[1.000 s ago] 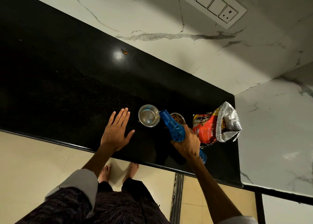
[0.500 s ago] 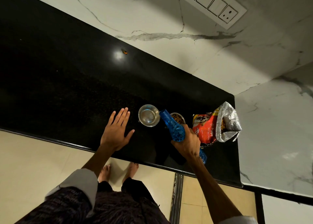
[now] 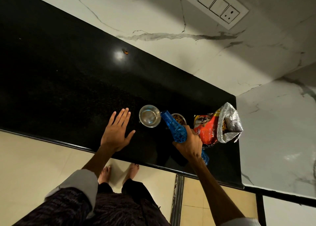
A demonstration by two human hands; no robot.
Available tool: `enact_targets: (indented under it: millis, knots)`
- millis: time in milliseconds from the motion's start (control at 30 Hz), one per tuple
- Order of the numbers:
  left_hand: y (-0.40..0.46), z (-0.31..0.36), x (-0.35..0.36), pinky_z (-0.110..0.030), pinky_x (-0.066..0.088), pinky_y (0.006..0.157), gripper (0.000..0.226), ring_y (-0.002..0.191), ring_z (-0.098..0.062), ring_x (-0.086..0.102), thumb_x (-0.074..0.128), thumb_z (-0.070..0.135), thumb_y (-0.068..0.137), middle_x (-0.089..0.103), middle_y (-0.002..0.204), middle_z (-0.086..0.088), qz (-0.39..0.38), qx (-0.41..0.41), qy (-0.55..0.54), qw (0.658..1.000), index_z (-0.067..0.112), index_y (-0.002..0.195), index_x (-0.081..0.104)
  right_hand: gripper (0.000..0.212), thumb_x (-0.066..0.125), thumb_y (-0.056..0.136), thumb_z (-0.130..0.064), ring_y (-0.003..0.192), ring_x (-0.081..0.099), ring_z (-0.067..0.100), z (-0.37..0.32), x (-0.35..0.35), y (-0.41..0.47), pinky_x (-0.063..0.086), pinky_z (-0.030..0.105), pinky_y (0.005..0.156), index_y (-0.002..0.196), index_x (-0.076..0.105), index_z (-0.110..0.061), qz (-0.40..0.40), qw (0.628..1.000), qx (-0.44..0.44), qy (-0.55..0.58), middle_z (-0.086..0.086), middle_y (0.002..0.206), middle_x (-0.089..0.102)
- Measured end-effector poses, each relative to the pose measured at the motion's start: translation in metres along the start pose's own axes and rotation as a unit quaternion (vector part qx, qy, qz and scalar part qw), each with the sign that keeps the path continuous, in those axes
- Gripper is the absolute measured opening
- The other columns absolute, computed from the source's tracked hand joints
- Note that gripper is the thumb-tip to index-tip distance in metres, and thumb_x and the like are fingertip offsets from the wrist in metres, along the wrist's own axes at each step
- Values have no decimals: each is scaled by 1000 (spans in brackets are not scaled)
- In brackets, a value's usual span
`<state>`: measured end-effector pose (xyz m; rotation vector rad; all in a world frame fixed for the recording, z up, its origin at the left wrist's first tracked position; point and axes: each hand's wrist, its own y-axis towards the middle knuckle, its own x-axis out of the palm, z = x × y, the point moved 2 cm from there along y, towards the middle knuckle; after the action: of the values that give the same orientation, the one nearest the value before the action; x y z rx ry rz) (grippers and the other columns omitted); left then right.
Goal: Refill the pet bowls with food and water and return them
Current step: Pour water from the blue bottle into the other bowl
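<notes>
Two steel bowls stand side by side on the black counter (image 3: 68, 82). The left bowl (image 3: 150, 115) holds some water. The right bowl (image 3: 179, 119) holds brown kibble and is partly hidden by the bottle. My right hand (image 3: 189, 141) grips a blue plastic bottle (image 3: 175, 128), tilted with its mouth over the left bowl's rim; a thin stream runs into the bowl. My left hand (image 3: 117, 130) rests flat on the counter to the left of the bowls, fingers straight.
An open red and silver puppy food bag (image 3: 220, 124) lies at the counter's right end against the marble wall. A small orange crumb (image 3: 126, 51) lies near the back wall. A switch panel (image 3: 213, 5) is on the wall above.
</notes>
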<state>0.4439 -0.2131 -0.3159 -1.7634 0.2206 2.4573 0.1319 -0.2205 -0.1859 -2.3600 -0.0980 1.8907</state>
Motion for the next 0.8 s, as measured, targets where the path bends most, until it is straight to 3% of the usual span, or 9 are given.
enact_targets:
  millis: [367, 800]
  knots:
    - [0, 0, 0, -52, 13, 130, 83, 161, -26, 13, 37, 59, 103, 18, 172, -15, -1, -1, 8, 1000, 5, 164, 20, 79, 92, 71, -38, 95, 72, 21, 2, -1, 1, 55, 29, 72, 137, 54, -18, 0, 1000, 0, -4, 5, 118, 70]
    - [0, 0, 1, -52, 13, 130, 83, 161, -25, 12, 36, 59, 103, 18, 172, -15, -7, -5, 7, 1000, 6, 164, 20, 77, 92, 71, -38, 93, 72, 20, 7, 0, 1, 61, 35, 73, 135, 54, -18, 1, 1000, -4, 0, 5, 116, 70]
